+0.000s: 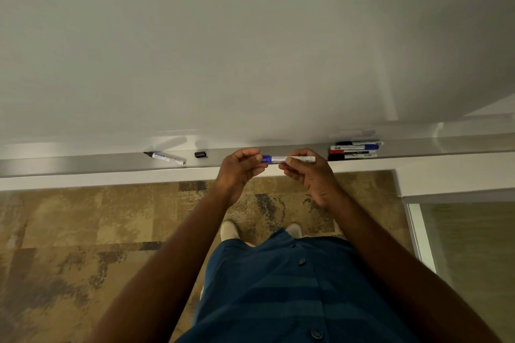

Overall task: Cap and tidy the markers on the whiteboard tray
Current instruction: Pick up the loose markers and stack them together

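A blue marker (pixel 278 159) is held level in front of the whiteboard tray (pixel 83 163). My left hand (pixel 241 168) pinches its blue cap end, and my right hand (pixel 306 172) grips the white barrel. On the tray to the left lies an uncapped black marker (pixel 165 157), tip pointing left. A loose black cap (pixel 200 154) lies just right of it. Several capped markers (pixel 354 150) are stacked side by side on the tray at the right.
The white board (pixel 250 50) fills the upper view. Below the tray runs a white ledge (pixel 111 178), then patterned brown carpet (pixel 83 231). A glass panel with a white frame (pixel 418 231) stands at the right. My shoes show near the wall.
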